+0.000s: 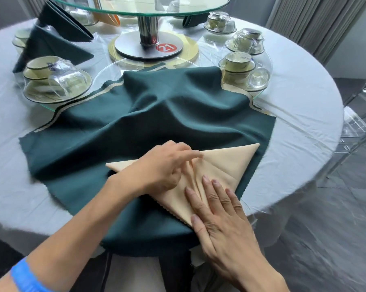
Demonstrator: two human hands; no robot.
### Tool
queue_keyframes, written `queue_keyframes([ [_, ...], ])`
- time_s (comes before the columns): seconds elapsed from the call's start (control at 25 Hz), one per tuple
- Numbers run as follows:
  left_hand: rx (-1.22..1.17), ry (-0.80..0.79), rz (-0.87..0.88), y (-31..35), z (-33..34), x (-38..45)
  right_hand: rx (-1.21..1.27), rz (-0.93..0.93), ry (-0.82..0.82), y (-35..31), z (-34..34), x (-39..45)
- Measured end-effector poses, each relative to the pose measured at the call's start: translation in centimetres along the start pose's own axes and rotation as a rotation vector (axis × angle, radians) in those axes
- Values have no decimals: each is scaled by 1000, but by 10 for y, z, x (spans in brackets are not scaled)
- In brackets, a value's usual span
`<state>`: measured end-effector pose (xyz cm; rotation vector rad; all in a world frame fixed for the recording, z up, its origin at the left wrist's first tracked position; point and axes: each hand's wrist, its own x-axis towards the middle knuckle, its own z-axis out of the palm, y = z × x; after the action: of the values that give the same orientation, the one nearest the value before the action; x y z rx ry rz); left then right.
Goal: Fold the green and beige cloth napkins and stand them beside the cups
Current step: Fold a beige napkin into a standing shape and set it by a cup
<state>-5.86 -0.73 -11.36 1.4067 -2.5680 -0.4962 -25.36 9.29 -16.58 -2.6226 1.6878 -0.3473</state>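
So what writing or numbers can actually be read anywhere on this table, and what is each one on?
"21": white digits on the round red sticker stuck to the metal base of the glass turntable.
Small red marks on the turntable's steel post: too blurred to read.
Dark printing on the plastic wrap of the left cup set and the right cup set: too small to read.

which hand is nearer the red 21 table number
Left. The left hand lies farther up the beige napkin, closer to the red 21 disc; the right hand presses flat near the table edge.
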Motion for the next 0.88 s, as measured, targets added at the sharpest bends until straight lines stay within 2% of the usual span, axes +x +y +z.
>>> queue_keyframes([
  [0.16,-347,-173,-113,-2,-24,22,32,11,-16,1,-2,-1],
  [0.28,-398,-202,-139,-3,-30,22,74,-6,-55,3,-5,-2],
  [0.36,-496,-142,-123,1,-33,14,217,-27,-60,4,-11,-4],
  [0.4,-585,-105,-112,4,-37,8,373,-9,-43,4,-19,-4],
  [0.48,-717,-28,-47,20,-50,-7,743,109,-5,0,-42,-4],
  [0.52,-740,13,12,32,-58,-16,849,170,64,-4,-54,-3],
  [0.64,-684,174,229,72,-76,-38,985,150,237,-12,-83,3],
  [0.72,-511,327,223,72,-76,-46,1104,103,169,-8,-100,11],
  [0.76,-419,315,163,63,-73,-49,1157,72,73,-1,-107,16],
  [0.8,-415,181,87,52,-70,-52,1179,23,-39,9,-110,21],
  [0.84,-532,-26,17,41,-65,-56,1185,-20,-154,19,-112,29],
  [0.88,-757,-219,-39,35,-58,-59,1190,-41,-257,28,-111,37],
])
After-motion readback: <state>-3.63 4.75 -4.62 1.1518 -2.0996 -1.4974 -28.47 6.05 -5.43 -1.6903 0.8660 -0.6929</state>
